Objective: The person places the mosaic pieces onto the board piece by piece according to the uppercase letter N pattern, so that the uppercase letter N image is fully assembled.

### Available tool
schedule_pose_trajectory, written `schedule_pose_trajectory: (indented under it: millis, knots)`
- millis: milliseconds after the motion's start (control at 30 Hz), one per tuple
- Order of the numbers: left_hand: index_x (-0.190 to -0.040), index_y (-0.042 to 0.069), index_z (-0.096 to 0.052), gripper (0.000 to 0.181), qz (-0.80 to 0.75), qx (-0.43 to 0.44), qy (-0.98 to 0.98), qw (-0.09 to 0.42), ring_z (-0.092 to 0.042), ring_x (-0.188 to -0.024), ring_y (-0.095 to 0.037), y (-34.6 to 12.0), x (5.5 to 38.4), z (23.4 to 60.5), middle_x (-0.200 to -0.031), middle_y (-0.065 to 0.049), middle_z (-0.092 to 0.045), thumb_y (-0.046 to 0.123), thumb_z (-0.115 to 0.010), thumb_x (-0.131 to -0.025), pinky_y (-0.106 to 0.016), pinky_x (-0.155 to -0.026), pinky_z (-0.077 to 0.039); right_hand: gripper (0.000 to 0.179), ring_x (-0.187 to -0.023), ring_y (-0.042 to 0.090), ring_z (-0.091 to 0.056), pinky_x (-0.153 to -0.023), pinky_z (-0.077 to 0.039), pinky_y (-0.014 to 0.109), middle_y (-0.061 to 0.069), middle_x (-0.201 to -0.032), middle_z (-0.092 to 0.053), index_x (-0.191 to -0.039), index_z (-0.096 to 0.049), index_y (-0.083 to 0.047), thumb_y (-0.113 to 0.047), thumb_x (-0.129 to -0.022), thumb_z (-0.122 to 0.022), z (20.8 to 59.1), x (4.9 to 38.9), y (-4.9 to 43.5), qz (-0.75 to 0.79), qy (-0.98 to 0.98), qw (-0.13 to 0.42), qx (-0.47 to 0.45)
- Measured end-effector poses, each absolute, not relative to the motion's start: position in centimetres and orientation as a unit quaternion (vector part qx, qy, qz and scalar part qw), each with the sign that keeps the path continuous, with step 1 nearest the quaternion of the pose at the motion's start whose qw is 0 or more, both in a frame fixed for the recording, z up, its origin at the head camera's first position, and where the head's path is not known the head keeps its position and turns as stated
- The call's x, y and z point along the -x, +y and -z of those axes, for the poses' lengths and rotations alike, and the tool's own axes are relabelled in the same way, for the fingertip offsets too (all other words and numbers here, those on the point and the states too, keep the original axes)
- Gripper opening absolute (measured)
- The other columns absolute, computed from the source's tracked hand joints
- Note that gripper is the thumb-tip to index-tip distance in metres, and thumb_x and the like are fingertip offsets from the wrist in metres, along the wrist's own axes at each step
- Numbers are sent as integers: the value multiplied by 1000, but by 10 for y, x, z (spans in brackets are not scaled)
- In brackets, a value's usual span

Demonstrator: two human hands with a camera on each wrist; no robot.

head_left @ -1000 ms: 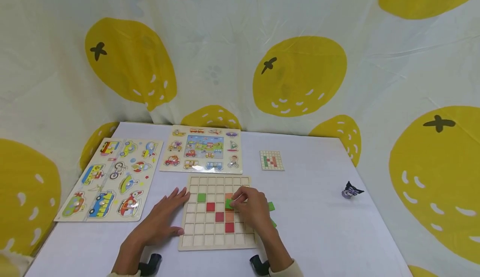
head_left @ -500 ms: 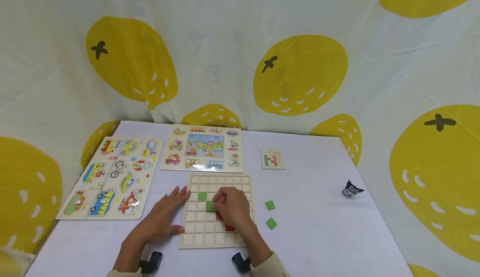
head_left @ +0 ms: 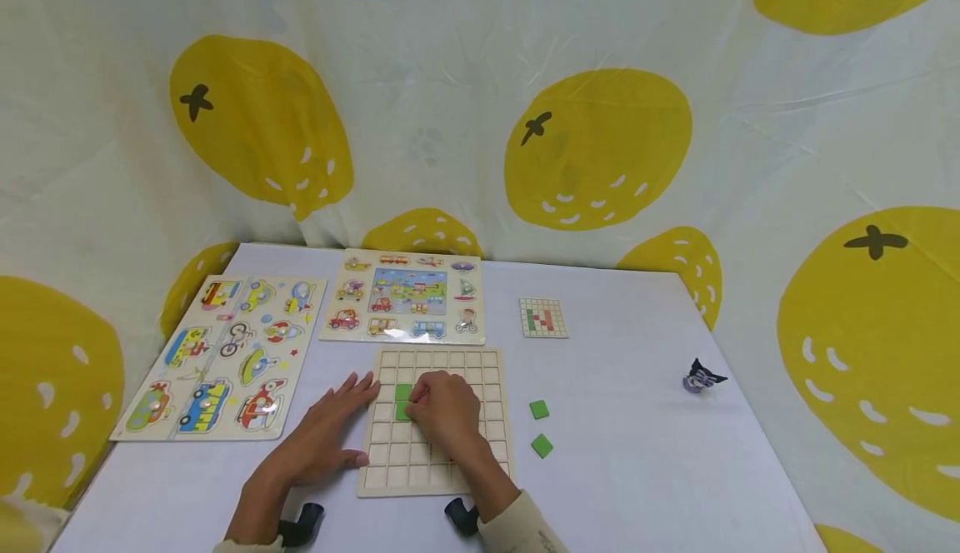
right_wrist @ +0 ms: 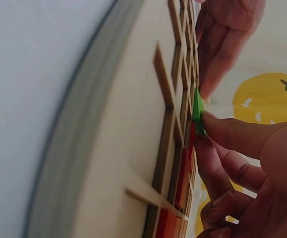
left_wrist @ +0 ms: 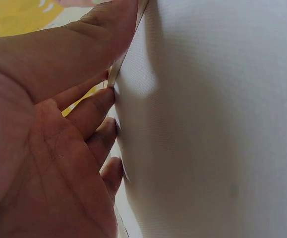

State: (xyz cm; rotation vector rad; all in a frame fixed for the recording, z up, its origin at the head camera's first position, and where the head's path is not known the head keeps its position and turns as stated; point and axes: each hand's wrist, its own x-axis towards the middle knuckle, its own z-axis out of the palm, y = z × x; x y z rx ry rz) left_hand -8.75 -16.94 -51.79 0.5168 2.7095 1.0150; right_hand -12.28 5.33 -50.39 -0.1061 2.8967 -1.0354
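Note:
My right hand [head_left: 447,410] pinches a green square tile [head_left: 402,411] between thumb and fingertips, over the left part of a wooden grid board [head_left: 386,478]. Just above that tile, another green tile [head_left: 403,391] sits in a cell. In the right wrist view the pinched tile [right_wrist: 198,111] stands tilted at the grid, beside a red tile [right_wrist: 184,166]. My left hand [head_left: 322,430] lies with spread, straight fingers along the board's left edge; its fingertips [left_wrist: 114,168] also show in the left wrist view. Most of the red and orange tiles are hidden behind my right hand in the head view.
Two loose green tiles, one farther back [head_left: 539,409] and one nearer [head_left: 542,445], lie right of the board. Behind stand a small pattern card [head_left: 543,328] and a picture puzzle [head_left: 401,336]. A vehicle puzzle [head_left: 225,370] lies left, a small dark-and-white object [head_left: 702,378] far right.
My right hand has carried the green tile leftward across the board, from the orange tiles past the red ones to below the other green tile. The left hand has stayed put.

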Motion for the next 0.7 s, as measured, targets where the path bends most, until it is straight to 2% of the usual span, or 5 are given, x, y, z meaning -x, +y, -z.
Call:
schedule_pose_trajectory:
  millis: [333, 567, 700]
  knots:
    - [-165, 17, -41, 106, -342, -168, 918, 110, -16, -165, -42, -170, 88, 522, -176, -8, -30, 29, -95, -74, -66, -133, -12, 25, -67, 8, -50, -59, -37, 25, -11, -60, -55, -73, -69, -23, -20, -80, -92, 505, 121, 50, 321, 945, 23, 47]
    - [-166, 18, -40, 107, -343, -163, 917, 121, -14, -166, -40, -169, 88, 521, -177, -7, -29, 28, -95, -75, -66, -134, -9, 19, -74, 7, -50, -61, -39, 24, -12, -66, -58, -85, -76, -22, -29, -81, -92, 498, 116, 68, 363, 931, 17, 26]
    - [-166, 19, -39, 108, -341, -159, 918, 126, -13, -167, -40, -169, 89, 520, -177, -6, -28, 27, -95, -75, -66, -134, -8, 18, -79, 9, -54, -63, -43, 25, -11, -74, -62, -92, -78, -21, -29, -82, -92, 495, 113, 86, 381, 924, 12, 5]
